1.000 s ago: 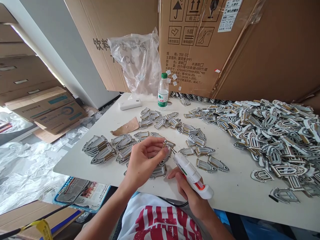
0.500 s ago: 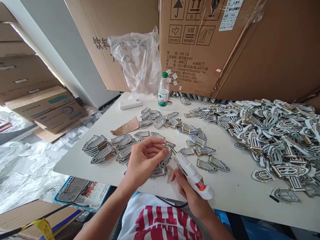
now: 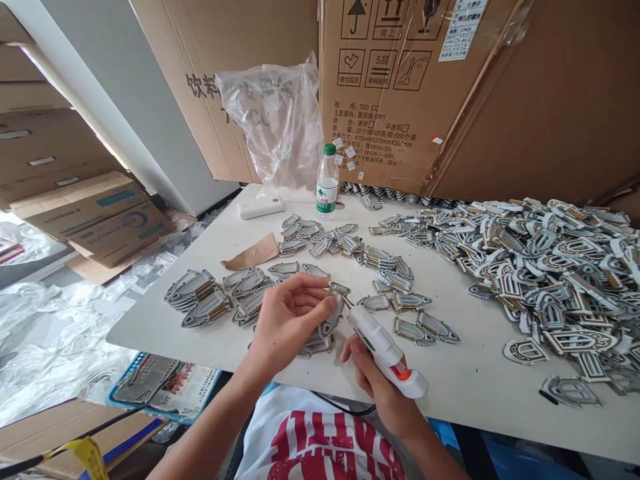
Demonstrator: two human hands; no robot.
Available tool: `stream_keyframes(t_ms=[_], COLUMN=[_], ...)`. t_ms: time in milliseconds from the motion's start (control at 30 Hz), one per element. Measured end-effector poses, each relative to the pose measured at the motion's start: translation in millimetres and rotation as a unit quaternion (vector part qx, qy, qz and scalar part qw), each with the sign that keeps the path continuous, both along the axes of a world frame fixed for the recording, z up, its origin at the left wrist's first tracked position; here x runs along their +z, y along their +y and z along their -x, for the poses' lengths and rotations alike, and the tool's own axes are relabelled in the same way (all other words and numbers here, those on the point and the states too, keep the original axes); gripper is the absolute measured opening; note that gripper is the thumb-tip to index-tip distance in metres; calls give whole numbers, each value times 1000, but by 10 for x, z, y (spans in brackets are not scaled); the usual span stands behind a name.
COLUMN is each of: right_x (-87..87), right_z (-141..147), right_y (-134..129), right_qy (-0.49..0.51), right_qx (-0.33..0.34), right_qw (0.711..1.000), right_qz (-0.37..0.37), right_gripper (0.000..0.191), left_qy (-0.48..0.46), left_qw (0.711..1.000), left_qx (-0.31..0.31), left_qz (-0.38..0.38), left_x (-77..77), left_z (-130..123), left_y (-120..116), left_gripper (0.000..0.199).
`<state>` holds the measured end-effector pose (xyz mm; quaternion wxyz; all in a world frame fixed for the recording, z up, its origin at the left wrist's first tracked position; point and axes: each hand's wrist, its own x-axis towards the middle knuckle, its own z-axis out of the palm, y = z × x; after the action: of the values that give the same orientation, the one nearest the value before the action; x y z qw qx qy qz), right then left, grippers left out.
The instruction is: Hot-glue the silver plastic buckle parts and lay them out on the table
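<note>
My left hand [image 3: 293,310] is closed, thumb and fingers pinching a small grey, frame-shaped piece [image 3: 333,320] above other such pieces. In my right hand [image 3: 375,373] is a white pistol-like hand tool [image 3: 377,340] with an orange-red part near its rear end. Thin metal prongs stick out of the tool's front and reach to the held piece by my left fingertips; whether they touch it I cannot tell. Stacked grey arch-shaped pieces [image 3: 200,297] lie left of my left hand. More loose pieces [image 3: 425,327] lie right of the tool.
A large heap of similar pieces [image 3: 560,267] covers the table's right side. At the back stand a green-capped water bottle [image 3: 327,193], a white box-like device [image 3: 260,207] and a clear plastic bag [image 3: 280,127]. Large cartons [image 3: 380,120] rise behind. A brown cardboard scrap [image 3: 253,252] lies left.
</note>
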<state>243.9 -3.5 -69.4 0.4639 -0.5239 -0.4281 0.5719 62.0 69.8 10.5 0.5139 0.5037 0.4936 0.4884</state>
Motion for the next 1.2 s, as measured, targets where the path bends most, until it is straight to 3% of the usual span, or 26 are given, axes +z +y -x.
stream_keyframes(t_ms=[300, 600, 967, 1200], right_x=[-39, 43, 103, 73], right_z=[15, 49, 83, 60], right_y=[-6, 12, 39, 84], right_qy=[-5, 13, 24, 60], right_qx=[-17, -24, -50, -14], right_qw=[1000, 1000, 998, 998], right_qz=[-3, -4, 1, 7], right_gripper=[58, 54, 56, 55], left_qy=[9, 63, 97, 128], left_qw=[1000, 994, 985, 975], left_qx=[1, 35, 66, 68], left_qz=[6, -77, -124, -170], left_x=[-8, 12, -13, -42], left_z=[4, -43, -53, -42], left_y=[2, -28, -26, -16], left_gripper=[28, 18, 14, 10])
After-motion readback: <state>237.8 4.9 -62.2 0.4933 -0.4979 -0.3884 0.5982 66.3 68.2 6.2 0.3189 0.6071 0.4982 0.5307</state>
